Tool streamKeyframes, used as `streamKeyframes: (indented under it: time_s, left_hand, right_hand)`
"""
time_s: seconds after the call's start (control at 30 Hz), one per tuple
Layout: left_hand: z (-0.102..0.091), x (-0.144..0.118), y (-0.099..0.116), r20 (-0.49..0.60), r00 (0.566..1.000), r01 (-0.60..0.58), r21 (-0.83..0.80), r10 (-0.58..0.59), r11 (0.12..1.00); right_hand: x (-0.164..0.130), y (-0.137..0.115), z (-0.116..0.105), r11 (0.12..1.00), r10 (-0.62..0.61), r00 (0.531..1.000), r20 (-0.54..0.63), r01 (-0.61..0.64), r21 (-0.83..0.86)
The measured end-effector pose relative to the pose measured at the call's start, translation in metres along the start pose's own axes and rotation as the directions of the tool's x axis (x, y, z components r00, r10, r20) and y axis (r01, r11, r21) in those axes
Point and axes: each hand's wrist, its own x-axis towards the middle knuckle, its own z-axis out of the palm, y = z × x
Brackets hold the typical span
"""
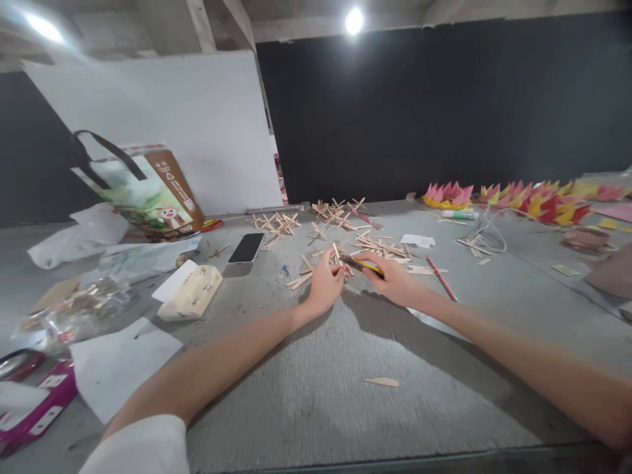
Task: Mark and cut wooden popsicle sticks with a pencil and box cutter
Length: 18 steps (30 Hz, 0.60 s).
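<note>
Near the middle of the grey table, my left hand [324, 286] pinches a small wooden craft stick [336, 252] between thumb and fingers. Wrapped round a yellow-and-black utility knife [365, 265] is my right hand [395, 282]. The knife's front end points left and meets the stick at my left fingertips; whether the blade cuts into it is too small to tell. Loose craft sticks [382, 247] lie just behind my hands, and a few more [299, 282] are left of them. A cut piece of stick [382, 382] rests on the table nearer to me.
Piles of crossed sticks [279, 226] stand at the back. A phone [247, 248], a tissue pack [191, 293], paper [123, 362] and a shopping bag [162, 194] are on the left. On the right lie a pink pencil [442, 279], a glue stick [459, 214] and paper flowers [448, 195].
</note>
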Motion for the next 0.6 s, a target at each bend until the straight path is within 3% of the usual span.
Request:
streamKeyframes:
  time_s: [0.13, 0.6]
  left_hand:
    - [-0.001, 0.003, -0.001, -0.009, 1.0, 0.006, -0.011, -0.006, 1.0]
    - [0.001, 0.002, 0.004, 0.058, 0.998, 0.009, -0.07, -0.005, 0.998]
  right_hand:
    - [-0.009, 0.009, 0.01, 0.999, 0.025, 0.997, -0.075, -0.023, 0.033]
    - [-0.017, 0.0, 0.005, 0.996, 0.072, 0.996, -0.043, -0.074, -0.047]
